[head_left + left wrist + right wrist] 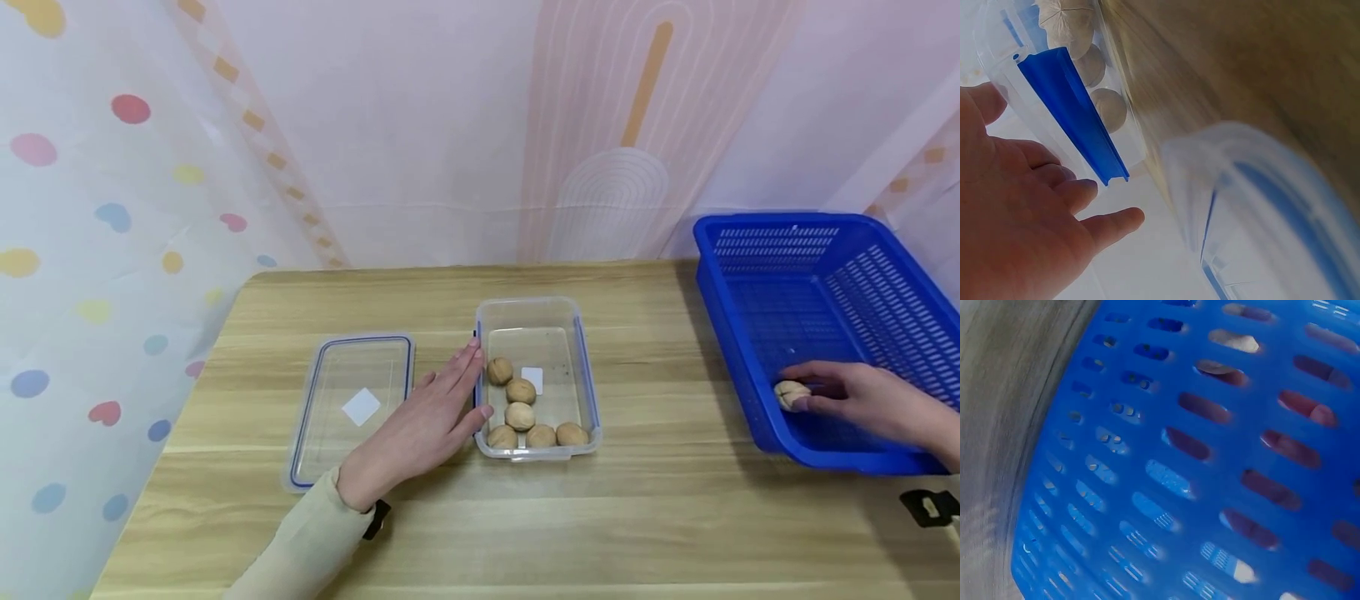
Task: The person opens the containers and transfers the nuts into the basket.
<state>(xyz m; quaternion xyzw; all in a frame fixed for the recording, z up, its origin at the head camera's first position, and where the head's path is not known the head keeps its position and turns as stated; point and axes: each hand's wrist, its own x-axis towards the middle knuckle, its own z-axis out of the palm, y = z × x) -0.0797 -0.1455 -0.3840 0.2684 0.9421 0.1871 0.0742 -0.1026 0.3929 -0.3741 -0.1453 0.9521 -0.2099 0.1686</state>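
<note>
A clear plastic box (577,354) with blue clips sits mid-table, and several walnuts (520,415) lie in its near half. My left hand (431,421) rests flat on the table with straight fingers against the box's left wall; the left wrist view shows those fingers (1079,190) beside the blue clip (1072,112). My right hand (851,398) reaches into the blue slotted basket (757,250) at the right and pinches a single walnut (790,393) near its front left corner. The right wrist view shows only the basket wall (1210,475), blurred.
The box's clear lid (351,404), blue-rimmed, lies flat on the wooden table (645,517) to the left of my left hand. A curtain with coloured dots hangs at the left; a pale patterned wall closes the back. A small black object (930,506) lies by the table's right edge.
</note>
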